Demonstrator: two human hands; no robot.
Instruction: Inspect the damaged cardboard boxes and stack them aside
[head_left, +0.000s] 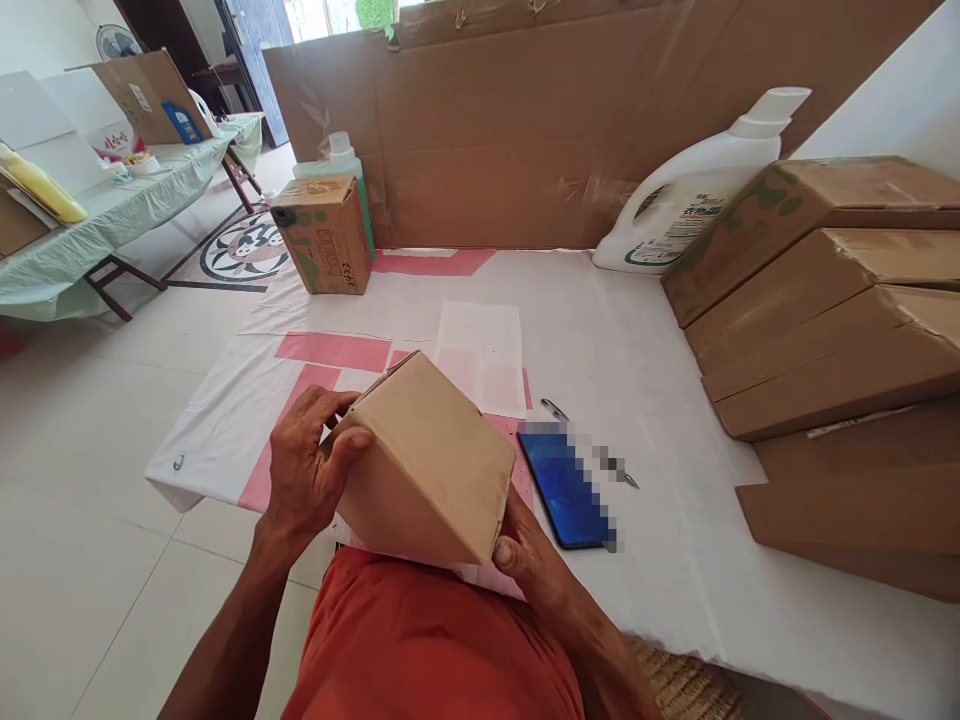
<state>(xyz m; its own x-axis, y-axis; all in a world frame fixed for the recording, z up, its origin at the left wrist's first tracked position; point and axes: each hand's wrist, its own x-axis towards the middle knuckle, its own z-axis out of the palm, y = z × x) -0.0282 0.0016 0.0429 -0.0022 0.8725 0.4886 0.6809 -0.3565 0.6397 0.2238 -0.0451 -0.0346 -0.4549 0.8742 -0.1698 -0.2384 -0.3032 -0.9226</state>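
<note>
Left hand (311, 455): at table (660, 380) near edge, right of near-left corner. Fingers curled, thumb extended right, gripping. Right hand (529, 545): lower, also by near edge, thumb up front, other fingers mostly hidden, gripping. Hands apart, turned toward each other. Left forearm (229, 625) bare, slants up-right to wrist; right forearm (600, 640) bare, slants up-left. Torso (435, 640) between forearms.

A tan cardboard box (427, 450) is held between the bare left hand (311, 450) and bare right hand (525, 550) at lower centre, left of a blue rectangular smartphone (559, 490) on a white-covered table (600, 310); brown cardboard cartons (810, 350) lie stacked at right, before a white plastic jug (686, 215).
</note>
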